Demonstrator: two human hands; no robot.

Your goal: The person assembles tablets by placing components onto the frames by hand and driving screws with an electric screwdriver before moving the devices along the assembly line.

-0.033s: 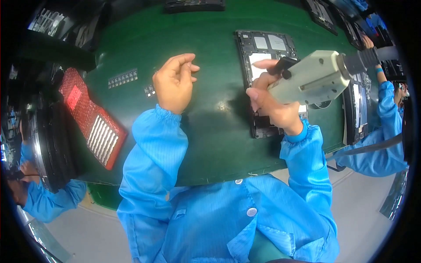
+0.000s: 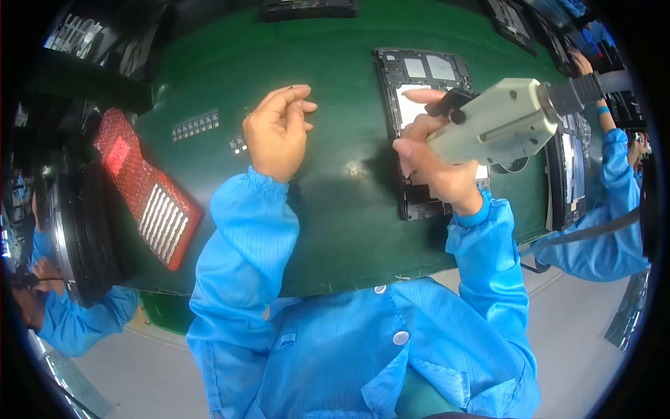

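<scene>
My right hand (image 2: 436, 157) is wrapped round a pale green electric screwdriver (image 2: 499, 122) with a black lever, its cord end pointing to the upper right. It hangs over an opened tablet-like device (image 2: 419, 68) with a black frame and pale inner plates. The driver's tip is hidden from view. To the left, my left hand (image 2: 278, 133) hovers over the table with fingers curled and the thumb close to the index finger. A tiny dark speck shows on that index finger; what the fingers hold, if anything, is hidden.
On the green table (image 2: 335, 237), a strip of small parts (image 2: 195, 125) and a shorter strip (image 2: 239, 145) lie by my left hand. Red bubble wrap (image 2: 125, 167) carries a ribbed white-striped piece (image 2: 163, 221). Another device (image 2: 567, 174) stands right, near a co-worker's sleeve (image 2: 614, 164).
My right hand and the screwdriver have shifted only slightly. The co-worker's hand at the upper right has moved a little up and left. My left hand stays nearly in place.
</scene>
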